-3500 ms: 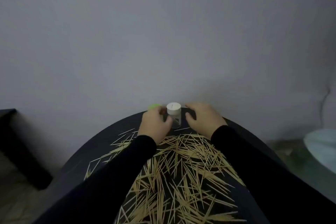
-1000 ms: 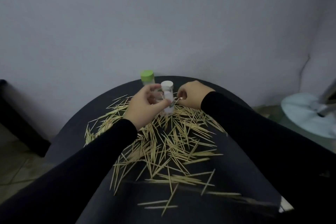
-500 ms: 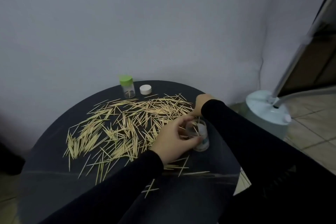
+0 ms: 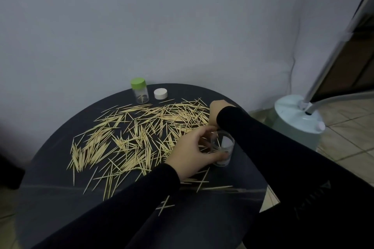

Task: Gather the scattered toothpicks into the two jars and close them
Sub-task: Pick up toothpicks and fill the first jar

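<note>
Could tip over: open jar (image 4: 222, 148), close to the 3 o'clock edge of the round dark desk (image 4: 50, 192). Held by left hand (image 4: 192, 152), thumb and fingers curled round its glass side. One bump from the black sleeve (image 4: 269, 147) just above it, and down to the floor, maybe.

Could also spill: a few toothpicks already inside, leaning loose against the glass. Too many pushed in at once, crossed or sideways, and stuck at the mouth, or bent and snapped.

Could prick fingers too: sharp tips pointing every way in the pile.

Right hand (image 4: 216, 112) at about 2 o'clock on the desk, on the far end of the pile. Fingers hidden behind the wrist and sleeve, so cannot tell whether pinching sticks or flat and loose.

Toothpicks (image 4: 141, 133): thin, pale yellow, very many, spread across the middle of the desk from 9 o'clock to 2 o'clock, crossed over each other in a messy heap. A few more alone near 6 o'clock. Easy to miss, those.

Second jar (image 4: 140, 93) at 12 o'clock, upright, green lid on, only a stick or two inside. White lid (image 4: 160, 93) just beside it, flat on the desk, well apart from the open jar. Nearly all the picking up not yet done.
</note>
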A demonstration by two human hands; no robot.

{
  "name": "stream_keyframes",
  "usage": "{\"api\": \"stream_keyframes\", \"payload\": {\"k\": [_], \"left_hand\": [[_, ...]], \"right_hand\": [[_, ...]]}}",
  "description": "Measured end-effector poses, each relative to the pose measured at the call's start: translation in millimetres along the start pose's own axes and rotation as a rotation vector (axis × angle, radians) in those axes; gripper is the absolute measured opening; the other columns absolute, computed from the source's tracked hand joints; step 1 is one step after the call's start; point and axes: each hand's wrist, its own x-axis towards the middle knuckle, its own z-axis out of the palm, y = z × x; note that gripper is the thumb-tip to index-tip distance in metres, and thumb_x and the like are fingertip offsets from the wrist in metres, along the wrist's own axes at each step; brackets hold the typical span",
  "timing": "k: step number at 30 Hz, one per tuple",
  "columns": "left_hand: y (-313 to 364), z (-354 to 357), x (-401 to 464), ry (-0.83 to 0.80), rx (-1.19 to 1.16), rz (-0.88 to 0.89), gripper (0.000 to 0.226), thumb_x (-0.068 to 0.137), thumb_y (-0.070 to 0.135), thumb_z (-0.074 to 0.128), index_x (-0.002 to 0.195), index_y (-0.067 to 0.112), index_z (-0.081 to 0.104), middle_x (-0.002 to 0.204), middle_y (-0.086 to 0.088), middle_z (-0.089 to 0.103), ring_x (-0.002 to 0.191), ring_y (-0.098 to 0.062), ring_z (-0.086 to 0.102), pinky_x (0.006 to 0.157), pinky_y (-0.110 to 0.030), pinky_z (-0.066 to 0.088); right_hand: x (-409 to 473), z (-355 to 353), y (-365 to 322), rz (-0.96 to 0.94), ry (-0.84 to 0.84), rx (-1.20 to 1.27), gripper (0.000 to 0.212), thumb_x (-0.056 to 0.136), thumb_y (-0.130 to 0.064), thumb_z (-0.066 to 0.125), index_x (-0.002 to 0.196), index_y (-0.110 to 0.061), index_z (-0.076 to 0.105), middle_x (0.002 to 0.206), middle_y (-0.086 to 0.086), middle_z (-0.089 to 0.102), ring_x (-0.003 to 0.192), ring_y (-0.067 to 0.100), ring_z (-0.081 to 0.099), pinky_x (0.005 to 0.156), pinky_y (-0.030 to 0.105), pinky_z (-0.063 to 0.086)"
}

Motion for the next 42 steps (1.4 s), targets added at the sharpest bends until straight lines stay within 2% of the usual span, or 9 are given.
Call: {"api": "stream_keyframes", "payload": {"k": [4, 8, 12, 15, 19, 24, 31, 36, 42], "left_hand": [[0, -16, 4, -0.099, 0.086, -0.071, 0.073, 0.066, 0.038, 0.084, 0.131, 0.033, 0.051, 0.117, 0.019, 0.056, 0.103, 0.003, 0.053, 0.088, -0.018, 0.045], [-1, -33, 1, -0.217, 0.355, -0.179, 0.054, 0.071, 0.047, 0.078, 0.119, 0.032, 0.057, 0.107, 0.016, 0.054, 0.099, -0.004, 0.053, 0.084, -0.021, 0.045], [5, -34, -9, -0.376, 0.541, -0.231, 0.095, 0.056, 0.068, 0.077, 0.136, 0.03, 0.043, 0.126, 0.01, 0.045, 0.113, -0.008, 0.047, 0.1, -0.033, 0.045], [2, -22, -19, -0.345, 0.644, -0.22, 0.108, 0.049, 0.077, 0.073, 0.139, 0.029, 0.039, 0.127, 0.009, 0.042, 0.115, -0.01, 0.044, 0.1, -0.036, 0.045], [-7, -15, -21, -0.249, 0.635, -0.169, 0.096, 0.06, 0.07, 0.073, 0.139, 0.026, 0.043, 0.122, 0.007, 0.044, 0.113, -0.011, 0.046, 0.099, -0.033, 0.043], [-16, -25, -14, -0.194, 0.566, -0.152, 0.063, 0.072, 0.058, 0.073, 0.127, 0.03, 0.058, 0.116, 0.01, 0.049, 0.107, -0.008, 0.049, 0.095, -0.029, 0.044], [-30, -38, -13, -0.103, 0.609, -0.096, 0.027, 0.081, 0.051, 0.067, 0.102, 0.033, 0.07, 0.105, 0.013, 0.057, 0.1, -0.007, 0.052, 0.092, -0.03, 0.044], [-32, -40, -12, -0.081, 0.655, -0.057, 0.022, 0.085, 0.049, 0.063, 0.099, 0.033, 0.07, 0.103, 0.013, 0.057, 0.098, -0.006, 0.053, 0.092, -0.029, 0.044], [-22, -39, -7, -0.106, 0.528, -0.066, 0.045, 0.078, 0.054, 0.068, 0.117, 0.033, 0.062, 0.109, 0.015, 0.054, 0.104, -0.003, 0.051, 0.093, -0.023, 0.042]], "right_hand": [[-3, 0, 3, -0.024, -0.052, 0.056, 0.027, 0.081, -0.027, 0.076, 0.079, -0.007, 0.058, 0.066, 0.002, 0.053, 0.058, 0.013, 0.052, 0.051, 0.023, 0.041], [-3, 2, 5, -0.047, -0.057, 0.083, 0.031, 0.076, -0.028, 0.08, 0.079, -0.011, 0.055, 0.068, 0.001, 0.055, 0.059, 0.012, 0.053, 0.056, 0.026, 0.044], [-2, 3, 0, -0.064, -0.059, 0.106, 0.027, 0.078, -0.023, 0.079, 0.076, -0.011, 0.055, 0.066, 0.001, 0.055, 0.057, 0.011, 0.053, 0.054, 0.024, 0.044], [-1, 4, -4, -0.062, -0.056, 0.114, 0.029, 0.079, -0.02, 0.078, 0.069, -0.011, 0.052, 0.064, 0.001, 0.056, 0.053, 0.01, 0.053, 0.044, 0.021, 0.039], [-2, 3, -7, -0.063, -0.054, 0.109, 0.026, 0.08, -0.019, 0.077, 0.072, -0.009, 0.055, 0.065, 0.001, 0.057, 0.054, 0.01, 0.054, 0.045, 0.021, 0.038], [0, 7, -12, -0.104, -0.075, 0.131, 0.027, 0.079, -0.019, 0.077, 0.102, -0.006, 0.068, 0.089, 0.006, 0.068, 0.079, 0.017, 0.064, 0.069, 0.028, 0.052], [4, 8, -11, -0.124, -0.101, 0.12, 0.026, 0.081, -0.026, 0.075, 0.099, -0.008, 0.068, 0.087, 0.004, 0.069, 0.079, 0.016, 0.067, 0.064, 0.025, 0.052], [-3, -6, -10, -0.086, -0.186, 0.027, 0.033, 0.086, -0.038, 0.069, 0.073, -0.01, 0.056, 0.065, -0.001, 0.06, 0.057, 0.01, 0.054, 0.055, 0.022, 0.042], [-14, -21, -4, -0.026, -0.395, 0.084, 0.036, 0.09, -0.04, 0.064, 0.078, -0.007, 0.055, 0.054, 0.002, 0.063, 0.056, 0.013, 0.056, 0.057, 0.023, 0.047]]}}
